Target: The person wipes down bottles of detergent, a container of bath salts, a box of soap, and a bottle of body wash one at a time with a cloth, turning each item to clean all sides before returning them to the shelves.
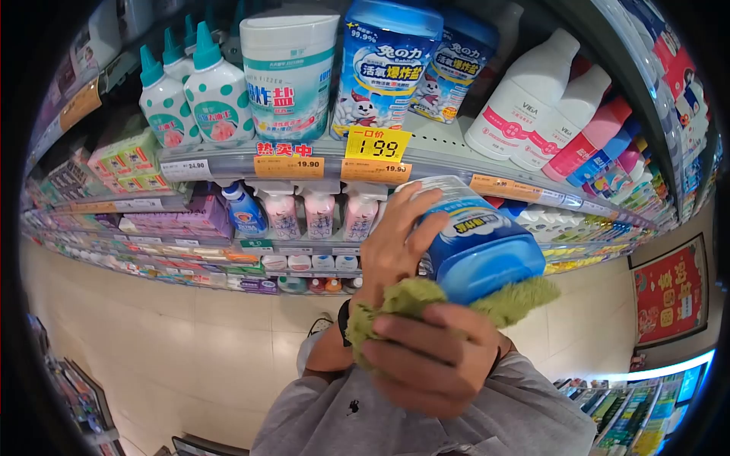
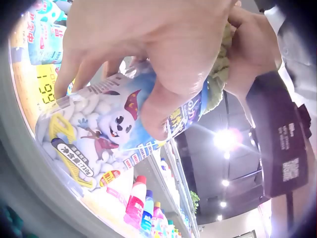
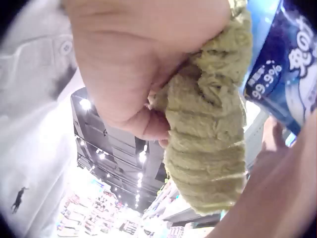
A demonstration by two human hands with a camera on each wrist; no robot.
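Observation:
A blue-lidded tub (image 1: 487, 243) with a rabbit label (image 2: 116, 124) is tilted, its lid toward the person. The left hand (image 1: 399, 243) grips its body, fingers and thumb spread round it in the left wrist view (image 2: 143, 49). A green fluffy cloth (image 1: 525, 300) lies against the blue lid. Bunched in the right hand (image 1: 430, 357), the cloth (image 3: 205, 144) hangs below the curled fingers and thumb in the right wrist view (image 3: 143, 64).
Behind stands a shelf (image 1: 289, 156) with a white tub (image 1: 289, 83), two more blue-lidded tubs (image 1: 388, 76), green-capped bottles (image 1: 217, 99) and white bottles (image 1: 525, 99). Lower shelves hold pink bottles (image 1: 319, 213). A tiled floor (image 1: 205, 334) lies below.

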